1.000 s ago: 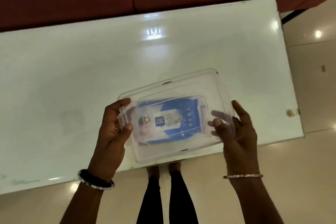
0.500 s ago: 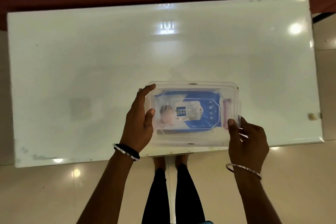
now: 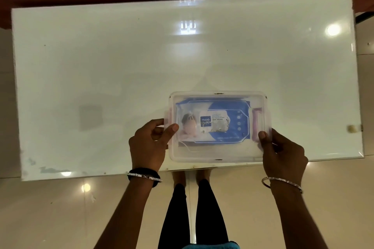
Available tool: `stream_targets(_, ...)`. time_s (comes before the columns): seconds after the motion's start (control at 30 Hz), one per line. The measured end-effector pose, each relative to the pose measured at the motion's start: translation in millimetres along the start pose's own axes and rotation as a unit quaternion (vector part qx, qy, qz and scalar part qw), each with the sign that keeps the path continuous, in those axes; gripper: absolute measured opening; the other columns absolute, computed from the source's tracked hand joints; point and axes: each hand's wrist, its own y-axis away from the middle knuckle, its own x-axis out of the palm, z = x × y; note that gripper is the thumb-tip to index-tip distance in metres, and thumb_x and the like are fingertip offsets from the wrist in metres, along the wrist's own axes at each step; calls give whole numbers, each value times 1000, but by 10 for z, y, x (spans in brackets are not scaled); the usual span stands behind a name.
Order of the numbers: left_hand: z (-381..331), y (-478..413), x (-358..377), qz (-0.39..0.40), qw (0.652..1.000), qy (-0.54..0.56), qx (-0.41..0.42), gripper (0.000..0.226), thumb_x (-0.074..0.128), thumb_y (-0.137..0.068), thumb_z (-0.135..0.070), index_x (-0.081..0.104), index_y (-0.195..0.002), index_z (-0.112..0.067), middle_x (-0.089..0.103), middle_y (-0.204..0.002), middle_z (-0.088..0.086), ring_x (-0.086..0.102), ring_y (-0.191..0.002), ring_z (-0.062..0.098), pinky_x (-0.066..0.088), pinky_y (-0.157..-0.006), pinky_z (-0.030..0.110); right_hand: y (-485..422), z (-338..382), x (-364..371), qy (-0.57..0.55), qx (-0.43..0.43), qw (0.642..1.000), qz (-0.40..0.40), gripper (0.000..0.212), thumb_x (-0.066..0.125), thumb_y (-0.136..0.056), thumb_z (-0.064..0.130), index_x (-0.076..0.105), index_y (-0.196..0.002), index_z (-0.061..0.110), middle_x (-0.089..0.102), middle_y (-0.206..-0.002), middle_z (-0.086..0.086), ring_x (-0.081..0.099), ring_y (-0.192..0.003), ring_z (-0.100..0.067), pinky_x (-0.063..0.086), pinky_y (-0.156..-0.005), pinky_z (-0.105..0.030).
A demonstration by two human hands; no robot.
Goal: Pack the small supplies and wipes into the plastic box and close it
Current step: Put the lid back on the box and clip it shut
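Both hands pinch the clear plastic box (image 3: pixel 217 153) at its short ends, left hand (image 3: pixel 148 144) and right hand (image 3: pixel 283 153), in the lower centre of the frame. Wet wipes pack (image 3: pixel 212 120) lies inside, lid on. The box sits near the table (image 3: pixel 101 66) edge; an uneven push on the pink latch (image 3: pixel 256 121) may leave it unlocked or tip the box off.

One plastic box (image 3: pixel 217 155), lid on. One blue wipes pack (image 3: pixel 212 120) inside the box. Two pink latches, one at each end of the box; the right latch (image 3: pixel 257 123) shows clearly. Two hands at the box: left hand (image 3: pixel 148 146), right hand (image 3: pixel 283 155). One table (image 3: pixel 121 66) under the box.
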Motion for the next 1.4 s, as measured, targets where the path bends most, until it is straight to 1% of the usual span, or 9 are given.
stream_targets(0.2, 44, -47, 9, 0, 999, 43, -23, 37, 79, -67, -43, 75, -99, -25, 73, -70, -11, 70, -60, 4, 60, -56, 23, 9, -70, 24, -52, 20, 998, 14, 35, 72, -83, 38, 74, -113, 19, 78, -95, -7, 66, -85, -9, 47, -83, -28)
stream_targets(0.3, 92, -63, 27, 17, 997, 57, -53, 35, 76, -65, -51, 71, -94, -33, 75, -82, -9, 71, -74, 7, 60, -69, 31, -7, -96, 12, -92, 38, 995, 33, 40, 75, -80, 39, 73, -114, 18, 78, -97, -4, 69, -92, -12, 50, -88, -30)
stream_targets(0.4, 122, -88, 35, 108, 972, 148, -147, 59, 70, -71, -49, 57, -123, -24, 66, -119, 1, 65, -106, 19, 56, -85, 38, -94, -124, -64, -197, 93, 970, 110, 43, 80, -74, 31, 72, -113, 16, 77, -97, 0, 71, -92, -14, 52, -91, -33)
stream_targets(0.53, 92, -38, 4, 253, 917, 231, -204, 52, 58, -75, -57, 63, -118, -28, 74, -108, -5, 70, -97, 11, 56, -65, 18, -227, -135, -153, -314, 148, 915, 205, 34, 80, -63, 24, 78, -96, 19, 79, -96, -7, 75, -85, -15, 59, -76, -21)
stream_targets(0.73, 56, -137, -22, 147, 934, 246, -214, 43, 71, -79, -31, 63, -114, -8, 69, -106, 11, 67, -96, 23, 56, -73, 28, -352, -257, -169, -353, 203, 871, 273, 51, 80, -67, 20, 70, -115, 8, 77, -106, -9, 74, -96, -18, 59, -75, -21)
stream_targets(0.9, -81, -11, 112, 10, 997, -2, -80, 29, 68, -82, -40, 63, -100, -17, 73, -93, 6, 67, -84, 26, 54, -77, 35, -472, -304, -178, -325, 247, 866, 287, 62, 84, -61, 26, 68, -119, 11, 76, -109, -11, 74, -95, -23, 61, -75, -32)
stream_targets(1.13, -180, 178, 240, -105, 973, -202, 45, 40, 51, -92, -41, 62, -120, -15, 75, -91, 7, 70, -75, 30, 55, -71, 36, -493, -258, -138, -359, 280, 818, 350, 24, 74, -69, 21, 81, -91, 16, 77, -104, -5, 74, -92, -16, 60, -81, -42)
stream_targets(1.27, -245, 262, 337, -114, 955, -264, 67, 42, 46, -96, -33, 56, -130, -11, 72, -70, 13, 65, -55, 33, 49, -53, 31, -545, -236, -124, -336, 274, 827, 358, 35, 71, -71, 21, 75, -105, 13, 74, -111, -6, 70, -102, -19, 59, -84, -38)
stream_targets(1.4, -209, 262, 351, -124, 956, -259, 69, 46, 43, -96, -35, 53, -134, -12, 68, -64, 14, 53, -45, 27, 42, -52, 27, -582, -216, -124, -325, 263, 835, 358, 48, 71, -73, 19, 67, -120, 7, 74, -115, -6, 68, -106, -19, 57, -89, -35)
